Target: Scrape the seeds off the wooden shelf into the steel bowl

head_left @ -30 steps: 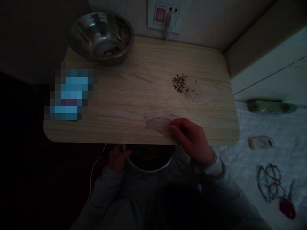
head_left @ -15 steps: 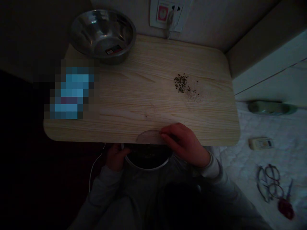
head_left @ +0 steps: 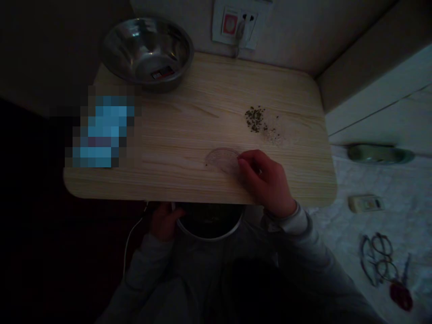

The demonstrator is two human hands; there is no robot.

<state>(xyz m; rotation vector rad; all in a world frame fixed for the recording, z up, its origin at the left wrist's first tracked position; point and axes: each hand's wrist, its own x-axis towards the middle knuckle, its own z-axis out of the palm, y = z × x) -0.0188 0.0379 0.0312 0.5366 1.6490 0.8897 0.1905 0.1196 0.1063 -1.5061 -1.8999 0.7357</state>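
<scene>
My right hand [head_left: 266, 180] rests on the wooden table [head_left: 189, 117] near its front edge, fingers pinched on a clear half-round plastic piece [head_left: 222, 158] that lies flat on the wood. Below the table edge my left hand [head_left: 163, 221] grips the rim of a round bowl [head_left: 209, 222] with dark contents, held just under the edge. A small heap of dark green flakes [head_left: 254, 119] and some pale grains [head_left: 274, 134] lie farther back on the table, apart from the hand.
A steel bowl [head_left: 148, 51] stands at the table's back left corner. A wall socket [head_left: 238, 24] is behind the table. To the right, on a pale surface, lie glasses [head_left: 378, 261], a red object [head_left: 401, 297] and a small box [head_left: 366, 203].
My right hand slid the clear piece to the table's front edge above the bowl, then pushed it back onto the table, farther from the edge. The left hand kept hold of the bowl.
</scene>
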